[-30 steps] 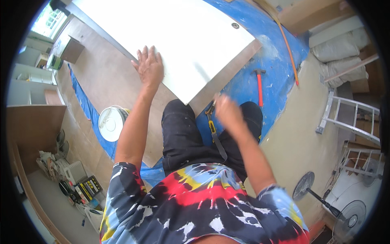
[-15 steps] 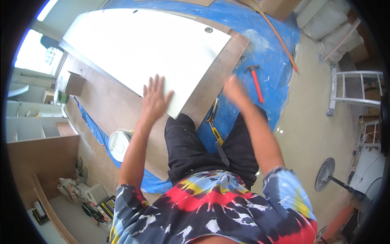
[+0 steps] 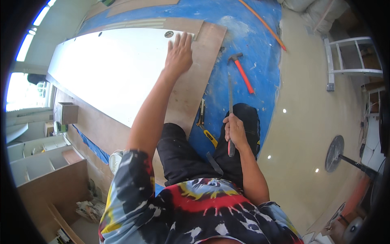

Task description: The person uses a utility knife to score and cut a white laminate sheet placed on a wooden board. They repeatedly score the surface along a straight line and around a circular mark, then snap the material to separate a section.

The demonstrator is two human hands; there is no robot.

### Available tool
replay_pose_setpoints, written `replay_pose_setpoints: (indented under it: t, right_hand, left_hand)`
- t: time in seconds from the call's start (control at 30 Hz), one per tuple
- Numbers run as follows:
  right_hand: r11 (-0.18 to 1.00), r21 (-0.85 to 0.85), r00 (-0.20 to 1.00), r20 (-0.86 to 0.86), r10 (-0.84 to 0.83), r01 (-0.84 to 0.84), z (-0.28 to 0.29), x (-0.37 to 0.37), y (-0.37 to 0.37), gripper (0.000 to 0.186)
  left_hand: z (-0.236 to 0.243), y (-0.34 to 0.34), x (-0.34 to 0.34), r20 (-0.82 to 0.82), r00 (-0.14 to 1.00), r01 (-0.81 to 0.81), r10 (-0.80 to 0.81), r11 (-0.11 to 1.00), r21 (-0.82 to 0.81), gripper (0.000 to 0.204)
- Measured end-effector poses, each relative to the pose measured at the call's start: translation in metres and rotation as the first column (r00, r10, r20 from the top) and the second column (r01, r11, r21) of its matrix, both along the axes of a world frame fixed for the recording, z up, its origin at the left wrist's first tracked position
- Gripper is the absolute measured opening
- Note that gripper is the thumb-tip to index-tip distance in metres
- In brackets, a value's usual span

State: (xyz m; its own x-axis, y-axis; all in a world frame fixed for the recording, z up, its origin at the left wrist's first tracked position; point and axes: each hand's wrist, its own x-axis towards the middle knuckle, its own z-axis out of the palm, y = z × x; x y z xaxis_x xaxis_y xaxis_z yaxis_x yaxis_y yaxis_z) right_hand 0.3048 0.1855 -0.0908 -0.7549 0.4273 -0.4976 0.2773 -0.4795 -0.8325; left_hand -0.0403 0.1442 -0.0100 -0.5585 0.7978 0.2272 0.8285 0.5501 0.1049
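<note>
My left hand (image 3: pixel 179 55) lies with fingers stretched out on the far right corner of a long white panel (image 3: pixel 109 69), beside a round hinge hole (image 3: pixel 169 34). In my right hand (image 3: pixel 235 130), over my right thigh, is a file (image 3: pixel 230 95) with a long narrow metal blade pointing away from me and a red and grey handle. The white panel rests on a larger brown board (image 3: pixel 199 73). Between my knees lie a yellow utility knife (image 3: pixel 210 137) and a pliers-like tool (image 3: pixel 201 112). A claw hammer (image 3: pixel 243 75) with a red handle lies beyond my right knee.
Blue sheeting (image 3: pixel 260 49) covers the floor under the boards. An orange pole (image 3: pixel 264 23) lies at the far right. A metal ladder (image 3: pixel 353 71) and a round-based stand (image 3: pixel 334 153) are to the right. A white bucket (image 3: pixel 115 160) stands by my left arm.
My left hand has moved from the panel's near corner to its far right corner. My right hand, blurred before, has come back toward my thigh and now visibly holds the file.
</note>
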Motion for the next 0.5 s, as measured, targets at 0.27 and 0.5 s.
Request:
replay_pose_setpoints:
  t: [0.27, 0.5]
  right_hand:
    - [0.983, -0.126, 0.989, -0.040, -0.141, 0.135, -0.004, -0.006, 0.009, 0.048]
    - [0.697, 0.708, 0.987, -0.001, 0.158, -0.111, 0.003, -0.073, 0.007, 0.038]
  left_hand:
    - [-0.001, 0.001, 0.004, -0.044, 0.999, 0.016, -0.017, 0.999, -0.036, 0.059]
    - [0.023, -0.170, 0.145, 0.092, 0.950, -0.279, 0.299, 0.943, -0.180, 0.062]
